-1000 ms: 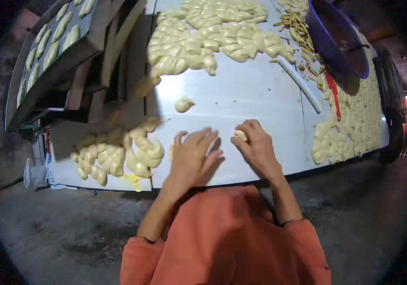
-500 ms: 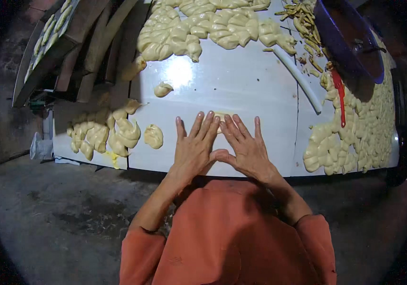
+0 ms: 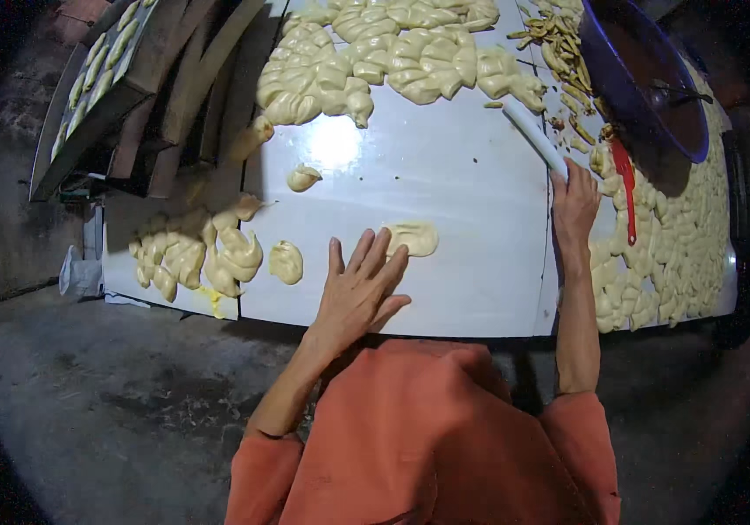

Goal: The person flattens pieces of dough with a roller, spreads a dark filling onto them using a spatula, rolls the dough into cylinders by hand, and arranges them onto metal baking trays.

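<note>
A small flattened oval of pale dough (image 3: 416, 238) lies on the white tabletop in front of me. My left hand (image 3: 359, 278) rests beside it with fingers spread, the fingertips touching its left edge. Farther right, my right hand (image 3: 576, 206) has its thumb and fingers closed round the near end of a smooth white rolling pin (image 3: 532, 133). The pin lies aslant on the table, its near end hidden by the hand. Left of my left hand sit a round dough piece (image 3: 286, 262) and, farther back, a small lump (image 3: 303, 178).
Dough pieces (image 3: 322, 79) cover the far table, with more at the left (image 3: 174, 249) and right (image 3: 655, 271). Brown finger-shaped pieces (image 3: 559, 52) lie near a purple basin (image 3: 690, 140) of brown filling. A red spatula (image 3: 627, 192) lies below it. Stacked trays (image 3: 99, 87) lean at left.
My hands were together over the dough. My right hand has moved right to the rolling pin and taken hold of its end; my left hand has shifted slightly, uncovering the flattened oval.
</note>
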Tool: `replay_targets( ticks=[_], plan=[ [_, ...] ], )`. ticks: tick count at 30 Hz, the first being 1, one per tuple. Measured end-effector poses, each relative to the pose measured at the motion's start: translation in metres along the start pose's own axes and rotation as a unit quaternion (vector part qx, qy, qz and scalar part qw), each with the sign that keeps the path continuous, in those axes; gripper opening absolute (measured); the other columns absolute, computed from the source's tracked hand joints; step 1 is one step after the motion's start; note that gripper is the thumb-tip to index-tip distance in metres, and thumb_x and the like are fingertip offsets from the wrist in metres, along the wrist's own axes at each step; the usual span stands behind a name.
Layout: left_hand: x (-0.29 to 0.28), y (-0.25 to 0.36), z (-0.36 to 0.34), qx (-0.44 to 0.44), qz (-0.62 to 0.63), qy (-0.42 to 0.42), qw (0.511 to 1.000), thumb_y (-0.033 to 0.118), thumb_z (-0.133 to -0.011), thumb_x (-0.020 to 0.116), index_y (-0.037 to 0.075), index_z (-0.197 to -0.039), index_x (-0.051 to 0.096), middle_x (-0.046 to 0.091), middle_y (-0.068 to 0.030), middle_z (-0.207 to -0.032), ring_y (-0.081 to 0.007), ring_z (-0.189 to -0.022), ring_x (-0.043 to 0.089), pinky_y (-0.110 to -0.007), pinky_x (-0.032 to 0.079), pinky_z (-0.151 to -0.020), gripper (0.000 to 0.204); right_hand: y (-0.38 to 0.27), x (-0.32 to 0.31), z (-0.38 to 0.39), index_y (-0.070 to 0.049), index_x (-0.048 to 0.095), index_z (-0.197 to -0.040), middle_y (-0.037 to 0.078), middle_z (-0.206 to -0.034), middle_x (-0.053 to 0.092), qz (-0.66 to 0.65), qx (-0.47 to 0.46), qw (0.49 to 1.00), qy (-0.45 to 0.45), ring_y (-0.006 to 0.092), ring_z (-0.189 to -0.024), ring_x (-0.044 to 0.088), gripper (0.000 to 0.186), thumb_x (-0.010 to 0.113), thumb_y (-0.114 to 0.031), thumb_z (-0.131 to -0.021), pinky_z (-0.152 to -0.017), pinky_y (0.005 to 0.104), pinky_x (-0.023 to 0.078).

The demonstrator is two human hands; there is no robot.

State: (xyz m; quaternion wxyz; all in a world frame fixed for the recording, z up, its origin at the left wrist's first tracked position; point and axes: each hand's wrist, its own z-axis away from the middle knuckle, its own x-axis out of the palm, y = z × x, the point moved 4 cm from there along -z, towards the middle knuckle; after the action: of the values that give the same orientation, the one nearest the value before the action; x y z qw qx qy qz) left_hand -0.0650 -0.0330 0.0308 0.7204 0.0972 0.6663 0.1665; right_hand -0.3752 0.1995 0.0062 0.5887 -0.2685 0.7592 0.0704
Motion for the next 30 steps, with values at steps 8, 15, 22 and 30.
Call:
replay_targets(
  ticks=[8,15,22,30],
  plan=[
    [0.002,-0.015,0.018,-0.032,-0.002,0.235,0.972,0.047,-0.09,0.071,0.006,-0.155,0.039,0.026,-0.0276,-0.163,-0.0477,-0.149,0.029,-0.074,0.013,-0.117,0.083,-0.138,-0.028,0.077,-0.01,0.063,-0.132,0.01,-0.124,0.066,-0.173,-0.262,0.937,-0.155,0.0295,-0.111,0.063,0.049,0.075,-0.024,-0.087,-0.1,0.0465,0.045],
    [-0.001,-0.035,-0.04,-0.159,-0.057,0.109,0.98,0.044,-0.1,0.056,0.006,-0.152,0.047,0.05,-0.0164,-0.153,-0.0362,-0.149,0.037,-0.072,0.007,-0.117,0.065,-0.177,0.007,0.07,-0.018,0.048,-0.152,0.009,-0.162,0.039,-0.023,-0.173,0.957,-0.231,0.0287,-0.152,0.03,0.068,0.068,-0.045,-0.093,-0.12,0.0623,0.021],
    [-0.025,-0.093,-0.135,-0.161,-0.08,0.186,0.966,0.038,-0.101,0.051,0.016,-0.154,0.046,0.03,-0.0254,-0.163,-0.045,-0.152,0.024,-0.079,0.005,-0.113,0.058,-0.203,0.052,-0.023,-0.019,0.049,-0.151,0.02,-0.163,0.031,0.034,-0.132,0.986,-0.097,0.041,-0.152,0.026,0.059,0.054,-0.049,-0.101,-0.115,0.0734,0.019],
    [-0.035,-0.093,-0.142,-0.097,-0.045,0.15,0.983,0.039,-0.094,0.066,0.012,-0.157,0.037,0.027,-0.0292,-0.163,-0.0474,-0.153,0.019,-0.075,0.02,-0.114,0.075,-0.187,0.014,-0.005,-0.012,0.063,-0.134,0.017,-0.128,0.06,-0.178,-0.291,0.883,-0.322,0.035,-0.111,0.06,0.053,0.071,-0.038,-0.09,-0.095,0.0481,0.047]
  ],
)
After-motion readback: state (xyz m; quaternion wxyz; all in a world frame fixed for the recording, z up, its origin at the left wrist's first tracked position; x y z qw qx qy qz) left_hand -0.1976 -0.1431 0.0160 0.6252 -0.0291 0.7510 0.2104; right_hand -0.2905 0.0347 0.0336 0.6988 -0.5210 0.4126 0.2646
